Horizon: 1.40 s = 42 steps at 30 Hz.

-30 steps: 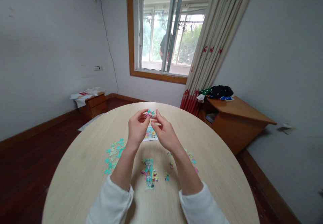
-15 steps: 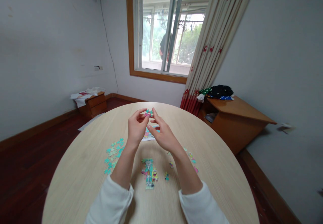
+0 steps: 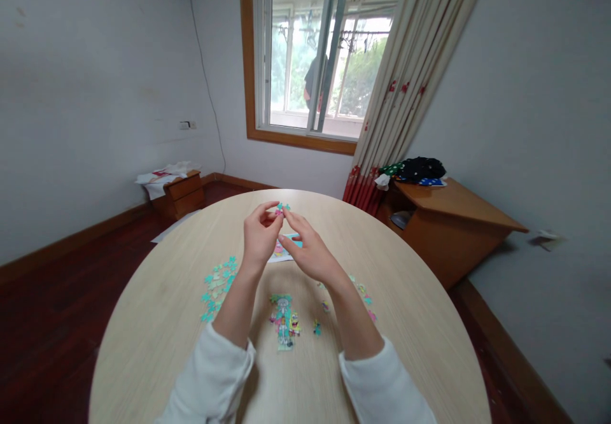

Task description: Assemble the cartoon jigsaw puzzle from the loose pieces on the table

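My left hand (image 3: 260, 236) pinches a small cluster of joined jigsaw pieces (image 3: 280, 209), teal and pink, between thumb and index finger above the far part of the table. From the right, my right hand (image 3: 305, 246) reaches to the cluster with its index fingertip touching it; its thumb is spread apart below. Under the hands lies a coloured picture sheet (image 3: 280, 255), partly covered. Nearer me is a partly joined jigsaw (image 3: 284, 323) with a teal cartoon figure and a yellow one at its side. A loose jigsaw piece (image 3: 317, 328) lies to its right.
Several teal and pale green jigsaw pieces (image 3: 217, 284) are spread left of my left forearm. More pieces (image 3: 366, 300) lie right of my right forearm, some hidden by it. The round table (image 3: 405, 360) stands near a wooden desk (image 3: 458, 211) with clothes on it.
My right index fingertip has shifted slightly left, over the cluster, which now shows less. The view has moved a little; both hands stay at the same place over the table.
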Each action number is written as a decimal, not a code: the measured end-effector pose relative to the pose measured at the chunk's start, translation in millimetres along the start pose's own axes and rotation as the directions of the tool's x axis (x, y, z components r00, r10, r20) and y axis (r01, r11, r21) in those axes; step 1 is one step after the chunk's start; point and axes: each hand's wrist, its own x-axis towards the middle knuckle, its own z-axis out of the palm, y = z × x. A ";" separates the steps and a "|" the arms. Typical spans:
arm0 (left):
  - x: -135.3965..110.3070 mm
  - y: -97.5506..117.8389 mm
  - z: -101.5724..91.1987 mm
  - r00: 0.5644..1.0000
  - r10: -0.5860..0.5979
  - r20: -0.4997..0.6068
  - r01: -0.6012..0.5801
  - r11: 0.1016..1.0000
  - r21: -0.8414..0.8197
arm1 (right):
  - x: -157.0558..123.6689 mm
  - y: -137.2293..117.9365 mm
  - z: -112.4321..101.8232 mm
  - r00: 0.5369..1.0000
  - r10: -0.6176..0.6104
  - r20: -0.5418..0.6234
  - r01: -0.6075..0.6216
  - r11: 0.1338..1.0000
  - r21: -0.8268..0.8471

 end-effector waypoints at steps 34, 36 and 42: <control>-0.7 -4.4 1.4 1.000 -0.027 0.015 0.027 1.000 0.006 | -1.6 4.6 -4.9 0.997 0.040 0.061 -0.036 0.997 -0.066; -0.7 -4.8 1.3 1.000 -0.022 0.022 0.022 1.000 0.008 | -1.6 5.0 -5.1 0.997 0.042 0.059 -0.038 0.997 -0.068; 0.3 -5.5 -0.1 0.999 -0.026 0.036 0.026 1.000 -0.006 | -1.2 8.3 -6.1 0.998 -0.004 0.058 0.010 0.995 -0.094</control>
